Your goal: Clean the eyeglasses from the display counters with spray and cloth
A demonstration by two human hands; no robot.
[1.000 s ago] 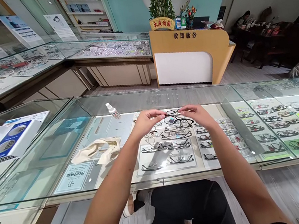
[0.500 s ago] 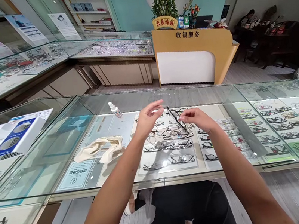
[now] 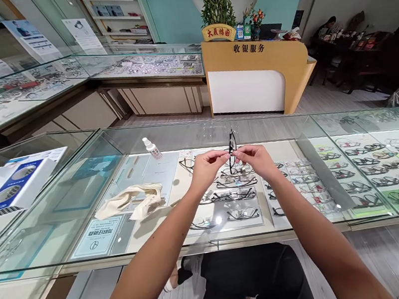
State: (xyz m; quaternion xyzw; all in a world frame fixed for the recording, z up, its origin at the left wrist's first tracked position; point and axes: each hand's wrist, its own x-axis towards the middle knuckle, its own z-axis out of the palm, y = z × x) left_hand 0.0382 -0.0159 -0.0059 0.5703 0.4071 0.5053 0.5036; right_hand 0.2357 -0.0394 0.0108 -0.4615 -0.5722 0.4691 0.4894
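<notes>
A pair of dark-framed glasses [image 3: 232,139] is held upright above the glass display counter [image 3: 185,249], turned nearly edge-on to me. My left hand [image 3: 207,166] pinches it from the left and my right hand [image 3: 256,157] pinches it from the right, the fingertips almost meeting at the frame. Left of my hands, a cream cloth [image 3: 142,199] lies crumpled on the counter top. Farther back stands a small white spray bottle [image 3: 152,148]. Rows of eyeglasses [image 3: 233,194] show through the glass beneath my hands.
At the left is a white and blue box [image 3: 12,187]. A light-blue printed card [image 3: 97,235] shows near the counter's front edge. More frames fill the right-hand showcase [image 3: 384,165]. Across the floor stands a wooden cashier desk [image 3: 256,57] with a plant [image 3: 216,0] on it.
My left hand, spread and apart from the glasses before, has moved right and now grips them. The glasses have turned from a slant to upright, while my right hand keeps hold.
</notes>
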